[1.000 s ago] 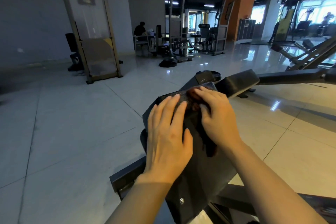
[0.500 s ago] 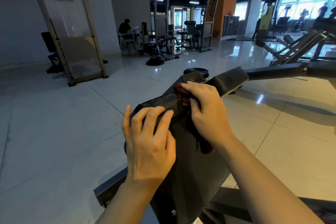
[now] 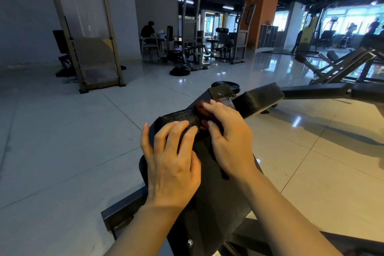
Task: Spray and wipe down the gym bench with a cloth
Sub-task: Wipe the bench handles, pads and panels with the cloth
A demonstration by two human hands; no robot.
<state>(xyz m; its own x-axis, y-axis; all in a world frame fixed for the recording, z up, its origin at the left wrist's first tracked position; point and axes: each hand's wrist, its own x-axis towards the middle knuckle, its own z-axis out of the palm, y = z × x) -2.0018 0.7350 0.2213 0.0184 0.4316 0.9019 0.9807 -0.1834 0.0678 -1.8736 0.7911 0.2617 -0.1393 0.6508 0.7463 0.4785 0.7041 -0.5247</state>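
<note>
I have both hands on the black padded gym bench pad (image 3: 209, 183), which tilts up and away from me on its dark metal frame (image 3: 122, 214). My left hand (image 3: 172, 164) lies on the near left part of the pad, fingers bent at the knuckles, their tips pressing the textured black leather top edge (image 3: 178, 117); it holds nothing. My right hand (image 3: 230, 137) sits just beyond and to the right of the left one, fingers reaching forward and lightly curved over a dark reddish-brown cloth (image 3: 202, 110). The cloth lies bunched under those fingertips at the far upper end of the pad, with a darker strip of it trailing back beneath my palm toward the wrist. I cannot tell whether the fingers pinch the cloth or only press it flat.

Past my right fingertips a second black padded section (image 3: 259, 97) stretches off to the right. The pale glossy tiled floor (image 3: 62, 151) spreads out left of my left hand, and a tall framed weight machine (image 3: 87, 33) stands far beyond it.
</note>
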